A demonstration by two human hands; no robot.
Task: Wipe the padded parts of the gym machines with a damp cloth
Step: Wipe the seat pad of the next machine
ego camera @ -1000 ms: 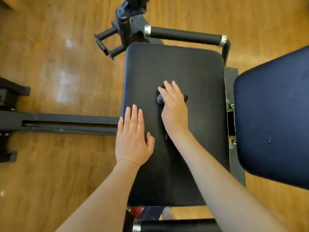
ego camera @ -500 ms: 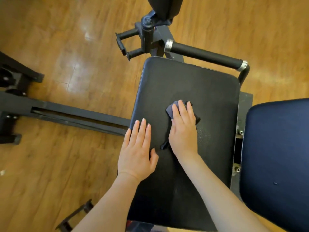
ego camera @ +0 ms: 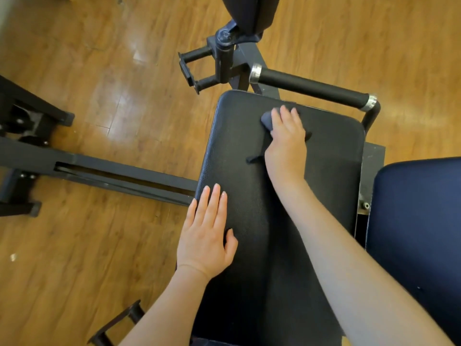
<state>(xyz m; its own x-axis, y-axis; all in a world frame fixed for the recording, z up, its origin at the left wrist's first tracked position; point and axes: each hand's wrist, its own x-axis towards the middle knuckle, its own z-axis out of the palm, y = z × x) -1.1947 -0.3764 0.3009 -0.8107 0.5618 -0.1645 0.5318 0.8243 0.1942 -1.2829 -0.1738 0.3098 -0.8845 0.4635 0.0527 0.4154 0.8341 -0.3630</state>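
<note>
Dark cloth under flat right hand now nearer black pad far edge; left hand stays flat, fingers straight; wood floor.

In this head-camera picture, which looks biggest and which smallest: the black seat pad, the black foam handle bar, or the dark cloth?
1. Black seat pad, by far the largest.
2. Foam handle bar, long but thin.
3. Dark cloth, smallest as seen, though the right hand covers much of it.

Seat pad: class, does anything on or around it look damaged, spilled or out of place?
Nothing stands out. The seat pad looks intact, without tears or puddles. The right hand presses a dark cloth near its far edge; the left hand rests flat by its left edge.
</note>
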